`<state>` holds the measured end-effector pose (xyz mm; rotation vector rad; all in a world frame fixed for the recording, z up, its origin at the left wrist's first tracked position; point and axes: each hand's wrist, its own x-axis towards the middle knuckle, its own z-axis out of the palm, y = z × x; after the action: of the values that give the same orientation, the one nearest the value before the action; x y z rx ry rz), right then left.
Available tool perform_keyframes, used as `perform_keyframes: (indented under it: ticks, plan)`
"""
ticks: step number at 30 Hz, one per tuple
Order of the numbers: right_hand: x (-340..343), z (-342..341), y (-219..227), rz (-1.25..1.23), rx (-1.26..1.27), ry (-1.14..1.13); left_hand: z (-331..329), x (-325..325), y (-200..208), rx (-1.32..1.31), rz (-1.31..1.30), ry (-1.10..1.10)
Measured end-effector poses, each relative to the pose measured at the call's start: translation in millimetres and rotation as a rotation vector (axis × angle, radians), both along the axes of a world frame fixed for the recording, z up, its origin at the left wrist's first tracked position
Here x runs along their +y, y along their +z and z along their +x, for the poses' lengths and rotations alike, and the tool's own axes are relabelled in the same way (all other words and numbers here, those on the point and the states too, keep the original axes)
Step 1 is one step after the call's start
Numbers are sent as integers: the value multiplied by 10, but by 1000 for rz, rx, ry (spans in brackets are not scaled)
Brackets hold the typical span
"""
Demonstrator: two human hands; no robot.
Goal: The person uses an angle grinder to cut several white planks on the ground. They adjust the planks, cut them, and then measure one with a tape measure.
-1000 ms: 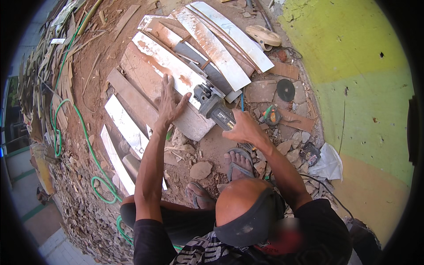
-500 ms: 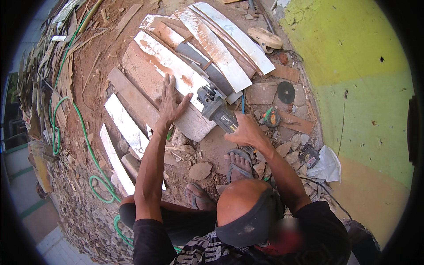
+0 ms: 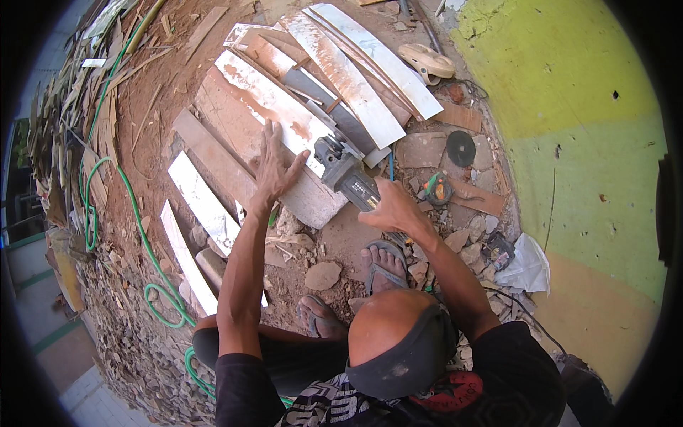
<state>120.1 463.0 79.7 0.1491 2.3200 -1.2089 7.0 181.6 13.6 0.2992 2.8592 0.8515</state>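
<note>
Gripped in my right hand (image 3: 395,206) is a grey and black angle grinder (image 3: 350,182), its head over the near end of a long white tile strip (image 3: 260,96) smeared with reddish dirt. My left hand (image 3: 273,165) presses on that strip's near edge, fingers stretched out and thumb spread. Beneath the strip lies a broad brown slab (image 3: 229,107). The grinder's head hides its disc, so whether the disc touches the strip is unclear.
More white strips (image 3: 348,82) overlap beyond. Cut pieces (image 3: 204,201) lie left, beside a green hose (image 3: 135,196). Rightward are a black disc (image 3: 461,149), a tape measure (image 3: 437,189), a beige tool (image 3: 427,62), rubble and a painted wall (image 3: 583,164). My sandalled feet (image 3: 388,269) are close by.
The angle grinder and my right hand have shifted slightly to the left along the tile strip's end. My left hand stays in place.
</note>
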Motion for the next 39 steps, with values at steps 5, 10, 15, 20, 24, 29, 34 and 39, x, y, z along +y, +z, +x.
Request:
perform_keyframes:
  ticks: [5,10,15,20,24,29,34,39]
  plan:
    - [12,46,53,-5,63,14,5,-3,-33,21,2,5]
    - [26,87,35,-41,122,-2,-9,-17,-59,31,4,-5]
    - [48,128,-2,-14,89,5,-2,-13,-48,26,8,-5]
    - [50,130,33,3,-37,11,6,0,-19,7,30,0]
    - [48,136,31,7,-56,12,5,-2,-5,2,16,0]
    - [16,77,152,-5,-46,9,18,9,13,-7,30,-1]
    - [-15,51,119,-15,27,-6,10,-5,-9,17,56,-9]
    - [-52,62,-104,-15,89,-43,3,1,-12,-4,-14,-1]
